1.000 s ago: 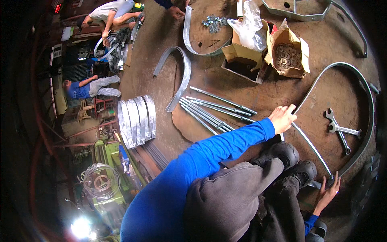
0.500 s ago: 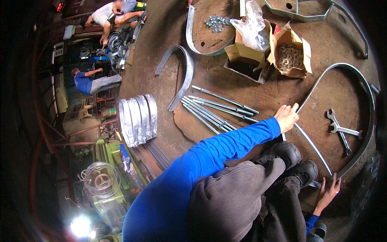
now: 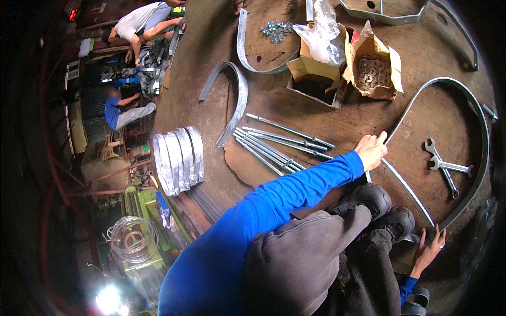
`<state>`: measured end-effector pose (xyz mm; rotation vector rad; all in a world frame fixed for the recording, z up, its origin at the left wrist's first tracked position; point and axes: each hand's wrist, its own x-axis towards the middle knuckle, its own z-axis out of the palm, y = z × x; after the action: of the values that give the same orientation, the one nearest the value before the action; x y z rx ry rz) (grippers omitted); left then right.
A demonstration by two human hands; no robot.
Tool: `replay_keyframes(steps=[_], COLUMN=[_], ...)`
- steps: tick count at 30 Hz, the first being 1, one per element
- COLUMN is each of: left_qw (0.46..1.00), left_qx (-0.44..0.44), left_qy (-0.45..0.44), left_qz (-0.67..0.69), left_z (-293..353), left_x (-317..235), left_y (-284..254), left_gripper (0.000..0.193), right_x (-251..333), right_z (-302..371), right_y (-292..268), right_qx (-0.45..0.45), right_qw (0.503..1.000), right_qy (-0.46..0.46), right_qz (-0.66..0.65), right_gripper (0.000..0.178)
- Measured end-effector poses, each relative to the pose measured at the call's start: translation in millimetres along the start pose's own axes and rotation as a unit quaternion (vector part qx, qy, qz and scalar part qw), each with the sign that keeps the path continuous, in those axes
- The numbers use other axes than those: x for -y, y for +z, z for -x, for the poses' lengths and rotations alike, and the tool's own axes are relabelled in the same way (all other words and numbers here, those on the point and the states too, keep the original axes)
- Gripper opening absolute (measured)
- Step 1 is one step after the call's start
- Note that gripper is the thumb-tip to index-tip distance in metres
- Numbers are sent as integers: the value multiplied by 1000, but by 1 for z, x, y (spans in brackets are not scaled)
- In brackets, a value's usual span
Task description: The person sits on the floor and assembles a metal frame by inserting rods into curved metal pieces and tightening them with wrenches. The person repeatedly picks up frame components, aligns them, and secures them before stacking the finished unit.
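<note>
A large U-shaped metal band [image 3: 483, 152] lies on the brown work surface at the right, its ends toward me. My left hand [image 3: 371, 151], closed with fingers curled, grips the band's left end. At its other end, near the lower right, the fingertips of my right hand [image 3: 429, 250] hold the metal; a ring shows on one finger. A thin straight bar [image 3: 407, 191] runs between the two ends. Inside the band lie two crossed wrenches [image 3: 448, 167]. Left of my left hand rest several threaded metal rods [image 3: 271, 149].
Beyond are an open carton of washers [image 3: 375, 71], another carton [image 3: 315, 79] with a plastic bag, loose nuts [image 3: 278, 30] and more bent bands [image 3: 240, 105]. Curved bands [image 3: 179, 160] stand stacked at left, near a green machine [image 3: 139, 210]. Two people work at far left.
The view has shifted slightly, so most things sit a little further left and up. Both hands keep their places on the band. The far-left people have changed posture slightly.
</note>
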<state>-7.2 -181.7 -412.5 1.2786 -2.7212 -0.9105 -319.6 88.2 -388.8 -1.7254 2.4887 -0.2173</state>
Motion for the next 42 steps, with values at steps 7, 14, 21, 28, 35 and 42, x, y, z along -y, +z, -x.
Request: replay_keyframes(steps=[7, 14, 21, 28, 35, 42], left_qw=[998, 999, 995, 994, 996, 988], left_qx=[-20, 51, 91, 100, 73, -30], left_qy=[51, -11, -31, -14, -22, -51], left_qz=[18, 4, 9, -39, -47, 145], left_z=[-3, 4, -4, -11, -4, 1], left_x=[-1, -2, -8, -12, -7, -6], left_y=[-3, -19, -23, -25, -21, -23], left_gripper=[9, 22, 23, 22, 29, 39], right_x=[-1, 9, -11, 6, -1, -39], right_z=[0, -10, 6, -10, -11, 3], right_y=[-5, -12, 2, -20, -8, -4], right_qx=[-6, 38, 23, 19, 33, 39], right_qw=[1000, 996, 992, 998, 998, 887], right_qy=[17, 58, 91, 64, 48, 271], right_qz=[3, -55, -86, -9, -17, -371], right_gripper=[46, 50, 52, 42, 48, 31])
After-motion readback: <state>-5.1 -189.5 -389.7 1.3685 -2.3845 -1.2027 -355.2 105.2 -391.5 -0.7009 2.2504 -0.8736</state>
